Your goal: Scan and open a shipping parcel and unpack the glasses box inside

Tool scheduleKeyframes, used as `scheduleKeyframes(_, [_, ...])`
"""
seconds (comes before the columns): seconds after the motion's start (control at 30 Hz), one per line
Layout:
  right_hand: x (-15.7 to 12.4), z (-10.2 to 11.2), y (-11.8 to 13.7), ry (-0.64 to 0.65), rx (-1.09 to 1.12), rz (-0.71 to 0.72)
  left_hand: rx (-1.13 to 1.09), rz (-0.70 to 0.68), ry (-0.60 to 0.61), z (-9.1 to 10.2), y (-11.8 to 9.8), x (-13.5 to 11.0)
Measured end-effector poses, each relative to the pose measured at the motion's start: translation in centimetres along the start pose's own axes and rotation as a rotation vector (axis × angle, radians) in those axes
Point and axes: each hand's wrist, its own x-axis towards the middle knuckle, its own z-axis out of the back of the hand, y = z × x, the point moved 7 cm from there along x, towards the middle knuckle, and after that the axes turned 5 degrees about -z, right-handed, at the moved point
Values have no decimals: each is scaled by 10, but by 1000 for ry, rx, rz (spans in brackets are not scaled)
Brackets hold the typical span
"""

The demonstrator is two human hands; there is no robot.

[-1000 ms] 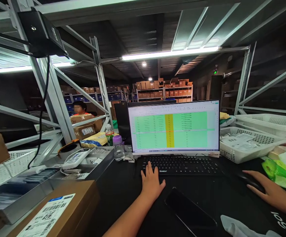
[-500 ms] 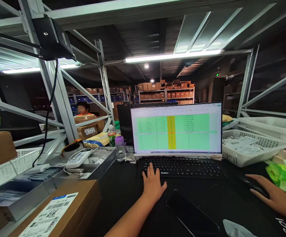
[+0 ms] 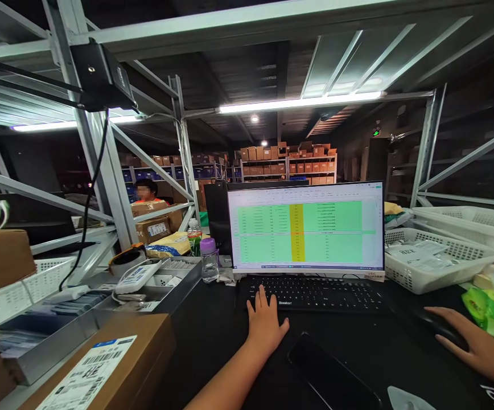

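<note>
My left hand (image 3: 267, 322) rests at the left front edge of a black keyboard (image 3: 324, 295), fingers spread over its keys and thumb apart. At the right, my right hand (image 3: 473, 341) is curved round a black computer mouse (image 3: 445, 330). Behind the keyboard a monitor (image 3: 262, 247) shows a spreadsheet with green rows and one yellow column; its text is too small to read. A dark phone (image 3: 332, 373) lies face up on the black desk mat between my hands.
A labelled cardboard box (image 3: 144, 347) stands front left, beside a grey tray (image 3: 54, 336) of flat packets. A purple-capped bottle (image 3: 209, 267) is left of the monitor. White baskets (image 3: 426, 279) and a green packet (image 3: 488, 307) are at right. Behind the rack frame sits another person (image 3: 147, 191).
The whole view has shifted slightly, so things appear a little lower. Both hands stay in place, the left at the keyboard and the right on the computer mouse.
</note>
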Motion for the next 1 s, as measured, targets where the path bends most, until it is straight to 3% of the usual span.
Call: scheduleKeyframes(1.0, [2,0,1,7,-17,31,-13,3,43,2,-1,-1])
